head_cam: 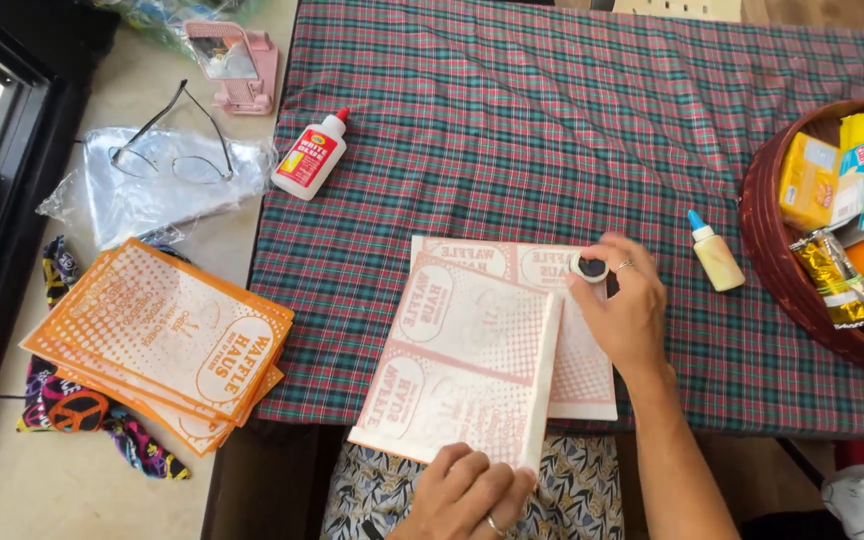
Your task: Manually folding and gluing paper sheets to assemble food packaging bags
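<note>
Paper bag [472, 360], two hands [624, 310], one roller [589, 267]

Matt paper sheets [482, 350] printed in orange on a woven plaid cloth [552, 130]; glossy plastic glue bottle [310, 155]; thin metal-framed spectacles [177, 145] on crinkled clear plastic film [132, 195]; smooth pale tabletop [62, 480]; glossy reddish-brown basket [782, 250].

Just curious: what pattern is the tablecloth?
Red, green and white plaid tablecloth, clearest in the head view.
</note>
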